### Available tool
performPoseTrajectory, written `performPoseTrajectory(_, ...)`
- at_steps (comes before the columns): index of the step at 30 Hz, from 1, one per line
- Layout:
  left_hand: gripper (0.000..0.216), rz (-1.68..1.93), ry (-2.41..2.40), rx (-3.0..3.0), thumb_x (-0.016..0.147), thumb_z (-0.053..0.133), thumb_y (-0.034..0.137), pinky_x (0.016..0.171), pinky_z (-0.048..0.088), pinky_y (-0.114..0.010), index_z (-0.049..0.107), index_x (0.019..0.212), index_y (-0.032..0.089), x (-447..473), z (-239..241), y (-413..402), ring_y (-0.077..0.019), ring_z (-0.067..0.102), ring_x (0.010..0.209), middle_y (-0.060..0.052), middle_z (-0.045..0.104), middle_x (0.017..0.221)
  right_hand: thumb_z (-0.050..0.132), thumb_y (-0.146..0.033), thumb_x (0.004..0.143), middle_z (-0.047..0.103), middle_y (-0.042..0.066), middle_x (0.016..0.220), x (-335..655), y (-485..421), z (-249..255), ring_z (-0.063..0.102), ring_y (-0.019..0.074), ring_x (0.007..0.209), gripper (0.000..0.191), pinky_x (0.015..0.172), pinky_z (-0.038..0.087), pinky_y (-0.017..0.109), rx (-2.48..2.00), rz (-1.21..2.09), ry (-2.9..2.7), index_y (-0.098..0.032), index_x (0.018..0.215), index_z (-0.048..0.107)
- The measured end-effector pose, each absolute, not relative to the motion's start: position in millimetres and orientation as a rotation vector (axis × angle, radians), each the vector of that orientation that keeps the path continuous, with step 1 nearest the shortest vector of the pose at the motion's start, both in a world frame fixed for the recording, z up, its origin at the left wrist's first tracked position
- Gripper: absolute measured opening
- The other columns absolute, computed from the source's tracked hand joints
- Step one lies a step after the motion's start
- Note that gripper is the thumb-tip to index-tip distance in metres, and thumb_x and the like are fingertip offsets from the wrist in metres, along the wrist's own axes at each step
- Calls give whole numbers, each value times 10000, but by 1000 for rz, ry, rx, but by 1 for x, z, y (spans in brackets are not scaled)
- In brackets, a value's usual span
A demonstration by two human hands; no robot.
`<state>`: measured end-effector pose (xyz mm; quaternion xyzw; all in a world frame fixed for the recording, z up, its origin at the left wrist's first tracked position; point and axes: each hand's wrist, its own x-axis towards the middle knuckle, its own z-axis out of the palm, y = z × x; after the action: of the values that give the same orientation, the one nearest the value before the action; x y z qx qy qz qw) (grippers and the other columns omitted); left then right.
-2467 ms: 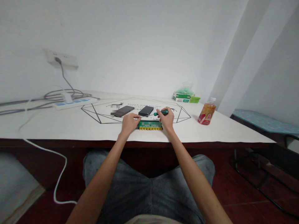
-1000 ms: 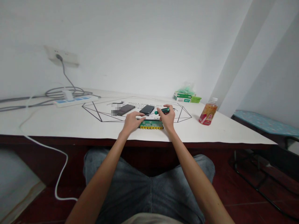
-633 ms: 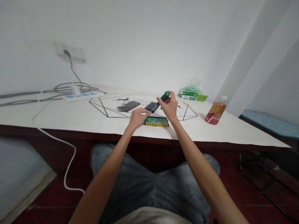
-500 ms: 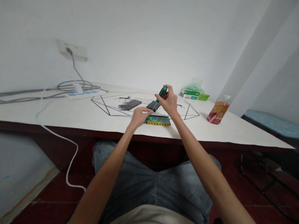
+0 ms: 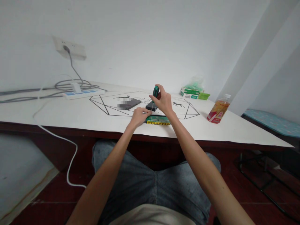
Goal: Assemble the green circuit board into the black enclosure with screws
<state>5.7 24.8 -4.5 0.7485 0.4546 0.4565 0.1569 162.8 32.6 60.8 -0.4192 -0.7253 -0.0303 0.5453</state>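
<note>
My right hand (image 5: 164, 101) is closed around the green handle of a screwdriver (image 5: 155, 92), which stands nearly upright with its thin shaft pointing down. Its tip meets the fingertips of my left hand (image 5: 139, 116), which are pinched together at the far left edge of a green circuit board (image 5: 158, 118). Whatever those fingers hold is too small to make out. A row of yellow ports (image 5: 158, 123) runs along the board's near side. Just behind the screwdriver's shaft lies a small black box (image 5: 150, 106), partly hidden by my right hand.
Left of the hands lies a dark phone (image 5: 133, 103). A drink bottle (image 5: 218, 109) stands at the right, with green-and-white boxes (image 5: 190, 93) near the wall. A power strip (image 5: 84, 93) and coiled cables (image 5: 70, 83) lie at the back left. The white table (image 5: 77, 115) ends in front of my lap.
My right hand has shifted left, and the screwdriver has swung from a slant to nearly upright. Its tip is now closer to my left fingertips at the board's edge. The view has shifted slightly.
</note>
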Motion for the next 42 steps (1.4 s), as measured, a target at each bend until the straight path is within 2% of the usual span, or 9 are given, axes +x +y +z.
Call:
performPoseTrajectory(10,198,1281,1309,2150,769,658,317,912,508,-357,818,822,213,6,-1,23,-263,704,918,-36,788,897,590,-492,855,628,3,726,164,36,57,579,192,676,535,707,455,329,-1016,-83,-1734,-252,1329,520)
performPoseTrajectory(14,211,1271,1331,2182,786,639,309,913,506,-357,818,818,202,6,-3,24,-265,704,917,-47,787,903,478,-425,932,662,46,846,163,38,62,588,191,711,423,748,460,342,-992,-113,-1747,-232,1306,523)
performPoseTrajectory(19,214,1291,1333,2198,790,649,322,927,504,-358,817,855,206,6,-3,23,-268,702,939,-51,786,940,525,-439,917,652,47,866,159,36,71,585,216,798,356,767,459,342,-1021,-218,-1838,-248,1215,559)
performPoseTrajectory(24,203,1324,1290,2172,783,675,316,923,505,-346,813,870,196,6,-4,24,-263,708,936,-55,786,934,401,-343,967,657,65,875,157,39,73,586,214,775,296,737,452,340,-1078,-207,-1847,-219,1185,557)
performPoseTrajectory(26,202,1328,1287,2157,786,674,315,913,508,-346,814,870,196,5,-6,26,-261,713,920,-55,787,924,445,-336,944,655,53,833,158,42,75,586,210,755,280,723,447,335,-1059,-194,-1865,-217,1169,563)
performPoseTrajectory(31,210,1336,1255,2148,790,673,333,905,510,-358,816,870,202,4,-9,29,-269,717,919,-61,788,923,604,-456,870,641,42,771,159,38,81,591,213,755,278,706,428,323,-1046,-291,-1890,-235,1039,607)
performPoseTrajectory(34,204,1316,1284,2141,780,683,339,907,509,-364,816,862,208,4,-8,29,-274,719,916,-59,788,924,526,-462,921,650,47,741,155,33,80,596,220,731,302,702,435,326,-1080,-337,-1903,-234,1108,590)
performPoseTrajectory(37,200,1319,1292,2143,764,698,346,910,508,-356,816,847,207,4,-7,28,-274,719,917,-55,788,917,457,-370,942,684,74,789,150,30,78,610,246,730,353,701,450,348,-1164,-328,-1915,-214,1250,530)
performPoseTrajectory(42,197,1305,1298,2174,759,700,328,884,516,-359,814,856,199,4,-8,30,-268,719,891,-66,788,910,530,-407,915,708,99,886,145,25,79,632,272,808,426,702,441,334,-1197,-355,-1946,-206,1291,514)
